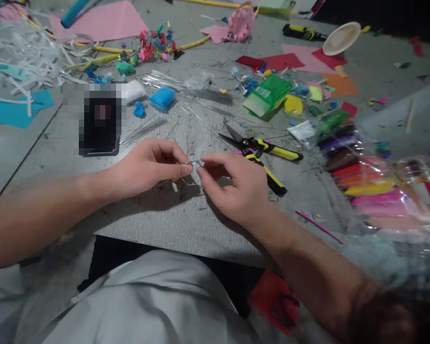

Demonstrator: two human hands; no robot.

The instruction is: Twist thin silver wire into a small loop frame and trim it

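Thin metal wire is pinched between my two hands above the front of the table. My left hand is closed, thumb and forefinger pressed together on the wire. Opposite it, my right hand grips the wire between thumb and fingertips, almost touching the left fingers. Bent ends hang below the fingertips; their exact shape is blurred. Just beyond my right hand lie cutting pliers with black and yellow handles, their jaws apart. Behind my hands, a bundle of straight wires is spread on the table.
A phone lies left of the wires, near a blue clay packet. Beyond the pliers sits a green packet. Bags of coloured clay cover the right side. White paper strips heap at the far left.
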